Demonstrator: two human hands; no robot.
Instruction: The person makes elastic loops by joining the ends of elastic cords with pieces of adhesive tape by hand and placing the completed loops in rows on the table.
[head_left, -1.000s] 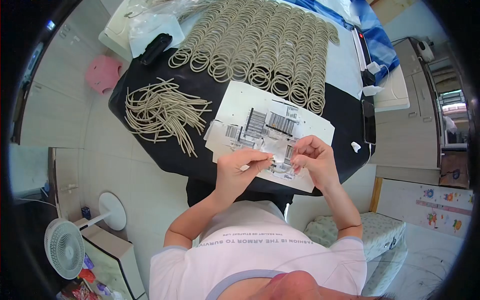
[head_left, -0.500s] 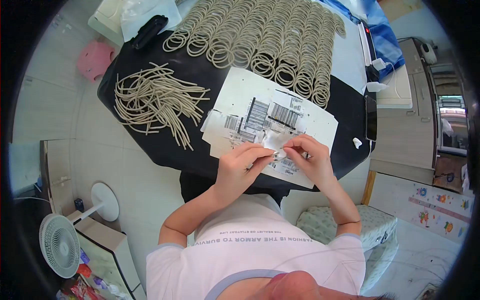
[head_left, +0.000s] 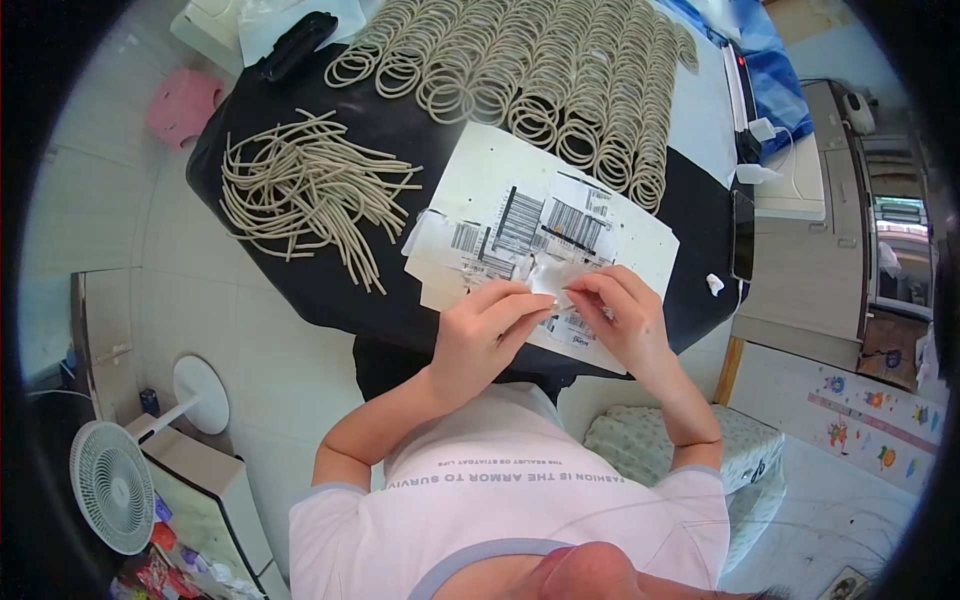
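My left hand [head_left: 490, 328] and my right hand [head_left: 625, 315] are close together over a white sheet of card [head_left: 625, 245] with printed barcode labels. Fingers and thumb are pinched on both sides. Something small and pale lies between the fingertips, too small to make out. Just beyond them a crumpled white piece of tissue or paper [head_left: 546, 276] rests on the card. To the left lies a loose heap of beige cord lengths [head_left: 310, 190]. Behind the card, rows of beige cord rings [head_left: 540, 70] overlap one another.
A black cloth [head_left: 300, 290] covers the table. At its right edge lie a phone [head_left: 741, 235], a white scrap [head_left: 714, 284] and a power strip [head_left: 742, 100]. A black case [head_left: 297, 47] sits at the back left. On the left are a white fan [head_left: 113, 487] and a pink stool [head_left: 186, 106].
The view has shifted slightly. Both hands stay over the card with their fingertips pinched, and their position has changed very little.
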